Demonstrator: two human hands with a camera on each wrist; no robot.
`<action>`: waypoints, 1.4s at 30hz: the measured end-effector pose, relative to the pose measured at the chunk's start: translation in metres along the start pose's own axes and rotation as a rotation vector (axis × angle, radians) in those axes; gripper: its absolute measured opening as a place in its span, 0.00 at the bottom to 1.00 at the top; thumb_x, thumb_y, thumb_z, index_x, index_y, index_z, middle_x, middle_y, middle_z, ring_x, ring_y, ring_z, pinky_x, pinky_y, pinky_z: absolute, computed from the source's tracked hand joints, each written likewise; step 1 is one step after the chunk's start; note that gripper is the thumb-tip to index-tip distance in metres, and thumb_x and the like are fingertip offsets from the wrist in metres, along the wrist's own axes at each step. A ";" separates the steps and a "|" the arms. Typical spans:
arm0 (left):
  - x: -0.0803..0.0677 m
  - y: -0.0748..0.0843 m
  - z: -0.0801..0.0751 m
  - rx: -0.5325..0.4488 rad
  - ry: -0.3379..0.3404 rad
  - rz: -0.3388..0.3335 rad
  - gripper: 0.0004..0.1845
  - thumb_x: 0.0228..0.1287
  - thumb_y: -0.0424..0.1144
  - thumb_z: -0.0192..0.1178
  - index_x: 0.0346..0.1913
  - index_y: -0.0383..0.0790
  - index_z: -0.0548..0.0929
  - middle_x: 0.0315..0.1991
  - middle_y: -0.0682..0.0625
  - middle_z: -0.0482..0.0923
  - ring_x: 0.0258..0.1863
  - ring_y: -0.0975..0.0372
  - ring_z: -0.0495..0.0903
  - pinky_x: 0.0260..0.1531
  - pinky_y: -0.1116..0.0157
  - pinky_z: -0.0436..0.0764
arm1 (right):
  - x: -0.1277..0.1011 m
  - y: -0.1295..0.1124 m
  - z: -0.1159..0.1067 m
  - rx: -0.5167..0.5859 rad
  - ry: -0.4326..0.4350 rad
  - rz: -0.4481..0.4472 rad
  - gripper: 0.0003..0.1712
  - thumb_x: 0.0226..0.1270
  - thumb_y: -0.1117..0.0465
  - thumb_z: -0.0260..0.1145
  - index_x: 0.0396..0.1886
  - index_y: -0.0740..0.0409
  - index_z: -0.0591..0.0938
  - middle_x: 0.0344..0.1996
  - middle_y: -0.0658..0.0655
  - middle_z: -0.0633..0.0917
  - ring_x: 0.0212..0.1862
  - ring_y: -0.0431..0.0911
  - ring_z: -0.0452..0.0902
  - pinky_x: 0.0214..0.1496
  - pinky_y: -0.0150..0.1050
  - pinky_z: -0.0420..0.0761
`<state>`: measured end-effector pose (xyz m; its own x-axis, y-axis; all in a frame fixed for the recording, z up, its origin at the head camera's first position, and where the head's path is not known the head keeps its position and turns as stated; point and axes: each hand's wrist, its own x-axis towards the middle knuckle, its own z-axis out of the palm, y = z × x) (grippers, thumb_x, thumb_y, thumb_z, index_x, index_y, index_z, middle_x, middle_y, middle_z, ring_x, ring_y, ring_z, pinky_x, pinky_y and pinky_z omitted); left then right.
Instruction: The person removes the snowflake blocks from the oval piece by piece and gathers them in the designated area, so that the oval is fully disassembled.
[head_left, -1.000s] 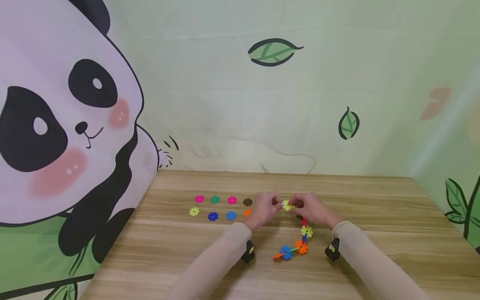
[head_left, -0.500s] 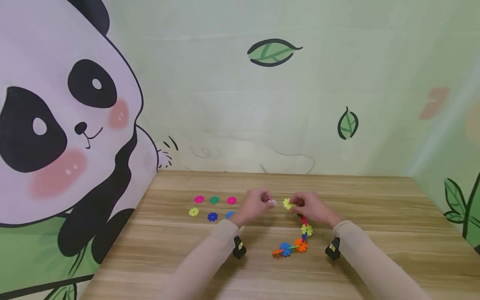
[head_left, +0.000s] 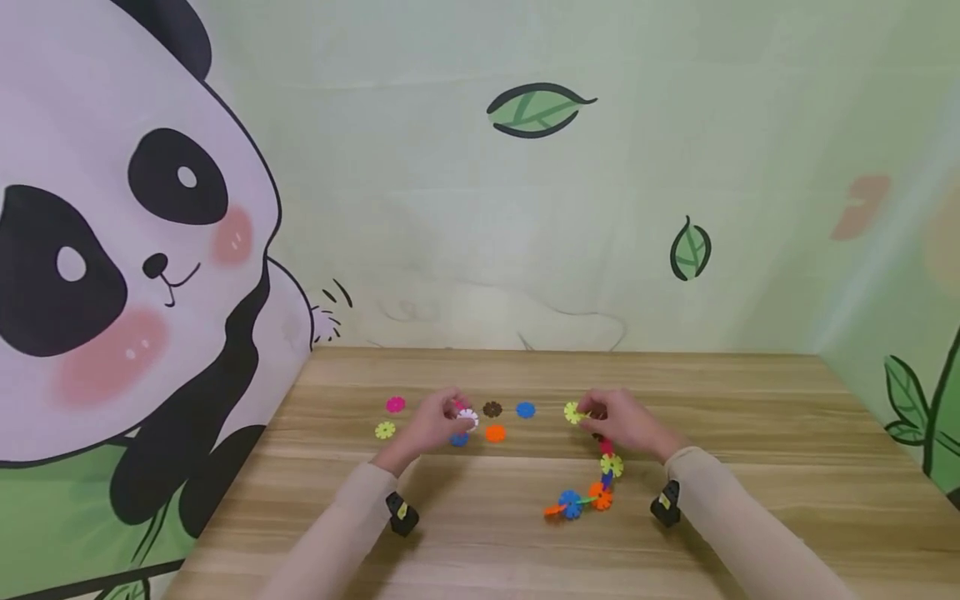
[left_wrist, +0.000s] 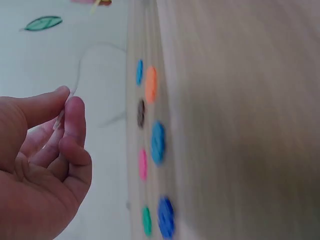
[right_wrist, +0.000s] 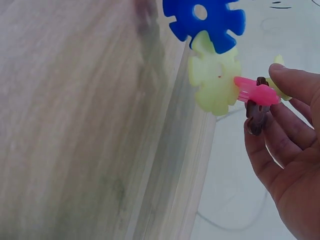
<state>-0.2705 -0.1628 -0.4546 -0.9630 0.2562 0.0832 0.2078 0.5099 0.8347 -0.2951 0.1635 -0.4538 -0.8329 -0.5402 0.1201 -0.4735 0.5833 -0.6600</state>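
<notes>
My left hand [head_left: 427,427] pinches a white snowflake disc [head_left: 468,418] between thumb and fingertips, over the loose discs on the left. In the left wrist view this disc appears nearly edge-on. My right hand [head_left: 624,419] pinches the upper end of a chain of slotted snowflake discs, by a yellow disc [head_left: 572,412]. From there the chain curves down through brown, a pink disc [right_wrist: 260,93], a second yellow disc [head_left: 612,465] and blue to an orange disc [head_left: 601,497]. Beyond it come green, a light blue disc [head_left: 571,504] and an orange end disc [head_left: 552,511].
Loose discs lie in two rows on the wooden table [head_left: 480,542]: a brown disc [head_left: 492,409], a blue disc [head_left: 526,410], an orange disc [head_left: 495,433], a pink disc [head_left: 395,404] and a yellow disc [head_left: 385,430] among them. My left hand covers part of the rows. A painted wall stands behind.
My left hand has moved left, away from the chain's yellow end, carrying the white disc. The brown, blue and orange loose discs now show. My right hand has stayed on the chain.
</notes>
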 end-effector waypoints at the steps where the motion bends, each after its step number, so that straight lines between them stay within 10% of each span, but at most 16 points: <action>1: -0.004 -0.005 -0.005 0.010 0.000 -0.008 0.11 0.59 0.31 0.64 0.44 0.32 0.78 0.29 0.48 0.77 0.29 0.58 0.76 0.27 0.66 0.76 | 0.000 0.000 0.000 -0.001 -0.001 -0.001 0.05 0.63 0.64 0.66 0.38 0.58 0.80 0.32 0.53 0.83 0.32 0.42 0.77 0.33 0.34 0.79; 22: -0.061 -0.056 -0.081 -0.015 -0.114 -0.019 0.11 0.54 0.27 0.67 0.38 0.28 0.77 0.29 0.44 0.79 0.29 0.60 0.76 0.29 0.63 0.78 | 0.005 0.000 0.005 -0.006 -0.004 0.002 0.05 0.62 0.64 0.66 0.37 0.57 0.80 0.30 0.52 0.82 0.31 0.40 0.77 0.32 0.34 0.78; 42: -0.064 -0.078 -0.084 0.164 -0.131 -0.074 0.11 0.48 0.29 0.70 0.34 0.34 0.79 0.29 0.49 0.78 0.30 0.60 0.76 0.32 0.64 0.76 | 0.009 -0.005 0.007 -0.019 -0.005 -0.003 0.06 0.62 0.64 0.66 0.39 0.57 0.80 0.31 0.50 0.82 0.32 0.40 0.76 0.34 0.34 0.78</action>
<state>-0.2400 -0.2883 -0.4793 -0.9485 0.3118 -0.0552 0.1725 0.6551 0.7356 -0.2981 0.1519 -0.4543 -0.8301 -0.5450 0.1181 -0.4812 0.5932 -0.6454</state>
